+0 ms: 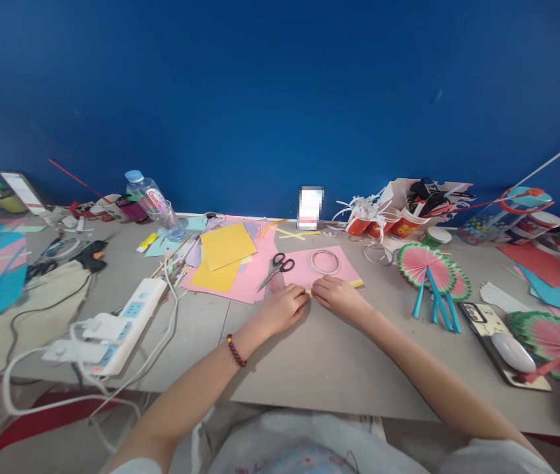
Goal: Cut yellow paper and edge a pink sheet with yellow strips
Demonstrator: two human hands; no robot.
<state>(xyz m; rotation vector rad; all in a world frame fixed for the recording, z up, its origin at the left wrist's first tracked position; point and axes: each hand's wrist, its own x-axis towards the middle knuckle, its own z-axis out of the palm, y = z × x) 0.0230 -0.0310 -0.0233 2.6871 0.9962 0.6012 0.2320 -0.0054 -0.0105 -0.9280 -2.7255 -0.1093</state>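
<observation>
A sheet of pink paper (343,266) lies in front of me with a narrow yellow paper strip (358,284) along its near edge. My left hand (287,308) has its fingers closed on the strip near the middle of that edge. Close beside it, my right hand (339,296) also pinches the strip, hiding part of it. On the pink sheet rests a roll of clear tape (325,261). Black-handled scissors (276,268) lie partly over the sheet's left side, just beyond my left hand.
Yellow paper (228,245) is stacked on larger pink sheets to the left. Further left are a white power strip (134,316) with cables and a plastic bottle (156,204). Folded paper fans (425,266), a phone (477,316) and a mouse (513,352) are on the right.
</observation>
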